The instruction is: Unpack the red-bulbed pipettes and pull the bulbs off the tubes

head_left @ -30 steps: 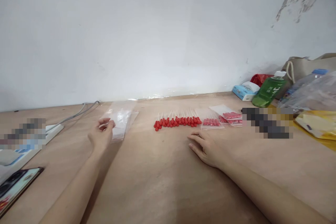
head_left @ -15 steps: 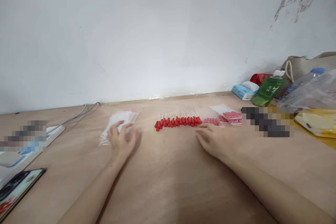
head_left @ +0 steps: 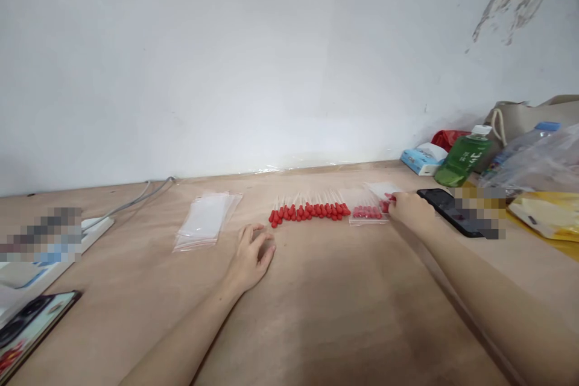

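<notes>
A row of thin pale sticks with red bulb-shaped tips (head_left: pixel 312 211) lies across the middle of the table. My left hand (head_left: pixel 251 256) is just in front of its left end, fingers loosely bent and apart, holding nothing. Left of that hand lies a stack of clear zip bags (head_left: pixel 205 220). At the row's right end, a flat zip bag with red-tipped sticks (head_left: pixel 367 212) rests on the table. My right hand (head_left: pixel 411 211) is beside it, fingers closed at the edge of another bag of red-tipped sticks (head_left: pixel 385 202), mostly covered by the hand.
Right of my right hand lies a black phone (head_left: pixel 447 208). Behind it stand a blue tissue pack (head_left: pixel 420 161), a green bottle (head_left: pixel 464 157) and plastic bags (head_left: pixel 538 163). At left are a patterned phone (head_left: pixel 36 325), a white object (head_left: pixel 97 232) and a grey cable (head_left: pixel 140 196). A wall closes the back.
My left hand has moved right, off the stack of clear bags. My right hand has gone right and away from me, from the row's end onto the farther bag of red-tipped sticks.
</notes>
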Available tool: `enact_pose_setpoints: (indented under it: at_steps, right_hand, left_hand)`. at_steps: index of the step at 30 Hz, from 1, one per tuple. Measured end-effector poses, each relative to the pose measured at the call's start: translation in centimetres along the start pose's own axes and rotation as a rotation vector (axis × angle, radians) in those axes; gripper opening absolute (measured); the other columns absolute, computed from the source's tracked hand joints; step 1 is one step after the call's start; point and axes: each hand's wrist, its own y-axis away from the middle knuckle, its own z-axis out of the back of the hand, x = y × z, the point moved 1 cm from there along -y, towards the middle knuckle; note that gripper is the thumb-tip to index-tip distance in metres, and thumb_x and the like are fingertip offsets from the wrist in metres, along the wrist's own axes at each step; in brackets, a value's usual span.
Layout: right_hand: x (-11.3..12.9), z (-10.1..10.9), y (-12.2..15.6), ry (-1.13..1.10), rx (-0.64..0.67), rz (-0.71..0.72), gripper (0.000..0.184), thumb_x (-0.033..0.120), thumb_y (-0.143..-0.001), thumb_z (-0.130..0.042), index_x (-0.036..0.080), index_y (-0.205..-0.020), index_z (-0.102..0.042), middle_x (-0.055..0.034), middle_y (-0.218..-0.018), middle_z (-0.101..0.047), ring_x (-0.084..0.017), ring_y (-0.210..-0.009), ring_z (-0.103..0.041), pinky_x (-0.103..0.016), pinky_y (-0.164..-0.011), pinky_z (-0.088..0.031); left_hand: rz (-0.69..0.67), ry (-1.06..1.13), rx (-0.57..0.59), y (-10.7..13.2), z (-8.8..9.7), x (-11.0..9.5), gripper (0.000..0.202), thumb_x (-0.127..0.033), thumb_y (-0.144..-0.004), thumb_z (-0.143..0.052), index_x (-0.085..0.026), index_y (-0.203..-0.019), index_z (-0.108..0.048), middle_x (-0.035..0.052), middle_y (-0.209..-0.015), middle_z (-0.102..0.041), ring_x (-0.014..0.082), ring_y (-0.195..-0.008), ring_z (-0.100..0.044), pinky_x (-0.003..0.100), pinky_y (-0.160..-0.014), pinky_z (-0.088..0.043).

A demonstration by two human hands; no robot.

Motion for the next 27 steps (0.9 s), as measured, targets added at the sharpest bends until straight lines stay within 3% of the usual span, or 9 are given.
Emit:
enact_pose_setpoints:
  at_steps: [5,8,10,12,15,17,20,23,27]
  right_hand:
    - [-0.1,2.0,1.1,-0.029,-0.398,0.094,0.029,0.024,-0.082,-0.039,0.017,-0.089,-0.066,-0.0113,-0.092,-0.062,-0.024,-0.087,-0.055,-0.026,-0.058,-0.034]
    - [0.3,4.4,2.5,-0.234,-0.619,0.069,0.030,0.030,-0.084,-0.038,0.018,-0.086,-0.065,-0.0079,-0.083,-0.062,-0.020,-0.080,-0.054,-0.024,-0.054,-0.030]
    - [1.2,5.8,3.6,-0.426,-0.667,0.076,0.030,0.036,-0.084,-0.040,0.018,-0.084,-0.064,-0.0056,-0.077,-0.060,-0.017,-0.071,-0.053,-0.024,-0.054,-0.031]
    - [2.6,6.5,4.8,-0.658,-0.559,0.189,0.032,0.040,-0.083,-0.039,0.018,-0.082,-0.061,-0.0038,-0.070,-0.058,-0.015,-0.063,-0.051,-0.024,-0.054,-0.034]
    - [5.6,6.3,6.2,-0.992,-0.146,0.437,0.037,0.046,-0.085,-0.034,0.018,-0.075,-0.054,-0.0002,-0.063,-0.053,-0.012,-0.057,-0.048,-0.023,-0.054,-0.037]
    - [7.8,5.6,6.9,-1.025,0.148,0.594,0.037,0.048,-0.084,-0.036,0.017,-0.069,-0.050,0.0027,-0.058,-0.046,-0.010,-0.054,-0.043,-0.022,-0.052,-0.036]
    - [11.0,4.6,7.2,-0.930,0.460,0.892,0.036,0.045,-0.084,-0.038,0.017,-0.065,-0.048,0.0046,-0.058,-0.041,-0.008,-0.053,-0.039,-0.020,-0.052,-0.034]
    - [13.5,4.1,7.1,-0.803,0.581,1.069,0.032,0.039,-0.083,-0.043,0.016,-0.063,-0.051,0.0051,-0.057,-0.041,-0.007,-0.053,-0.038,-0.019,-0.052,-0.032]
    - [16.0,3.0,7.4,-0.762,0.593,1.184,0.026,0.033,-0.082,-0.046,0.015,-0.067,-0.058,0.0046,-0.057,-0.049,-0.007,-0.053,-0.043,-0.019,-0.052,-0.033]
  left_hand:
    - [-0.035,0.014,-0.018,0.0,0.0,0.0,0.017,-0.023,-0.079,-0.050,-0.020,-0.094,-0.057,0.0090,-0.111,-0.043,0.0229,-0.107,-0.042,0.042,-0.091,-0.039]
    - [-0.054,0.029,-0.080,0.0,0.3,0.0,0.019,-0.023,-0.078,-0.051,-0.020,-0.096,-0.058,0.0091,-0.112,-0.043,0.0226,-0.107,-0.042,0.041,-0.091,-0.039]
    - [-0.062,0.054,-0.113,-0.1,0.4,-0.1,0.018,-0.023,-0.078,-0.052,-0.020,-0.095,-0.059,0.0088,-0.111,-0.045,0.0219,-0.105,-0.044,0.040,-0.090,-0.040]
    - [-0.052,0.103,-0.117,-0.2,0.5,-0.3,0.018,-0.024,-0.078,-0.052,-0.021,-0.094,-0.059,0.0083,-0.109,-0.047,0.0210,-0.104,-0.046,0.039,-0.089,-0.040]
    - [0.028,0.242,-0.084,-0.4,0.3,-0.5,0.018,-0.027,-0.080,-0.050,-0.020,-0.095,-0.058,0.0072,-0.106,-0.051,0.0188,-0.101,-0.048,0.036,-0.089,-0.040]
    - [0.107,0.365,-0.048,-0.4,0.1,-0.4,0.020,-0.030,-0.082,-0.047,-0.019,-0.096,-0.057,0.0064,-0.102,-0.054,0.0174,-0.098,-0.051,0.034,-0.088,-0.041]
    - [0.211,0.527,0.014,-0.4,-0.2,-0.2,0.024,-0.034,-0.083,-0.045,-0.018,-0.097,-0.057,0.0055,-0.097,-0.058,0.0167,-0.093,-0.054,0.031,-0.084,-0.042]
    - [0.279,0.663,0.093,-0.3,-0.2,-0.3,0.028,-0.037,-0.082,-0.047,-0.017,-0.099,-0.057,0.0055,-0.100,-0.059,0.0168,-0.094,-0.055,0.030,-0.085,-0.042]
    - [0.367,0.898,0.253,-0.6,-0.3,-1.2,0.039,-0.040,-0.081,-0.050,-0.017,-0.111,-0.050,0.0060,-0.096,-0.061,0.0152,-0.086,-0.058,0.030,-0.080,-0.045]
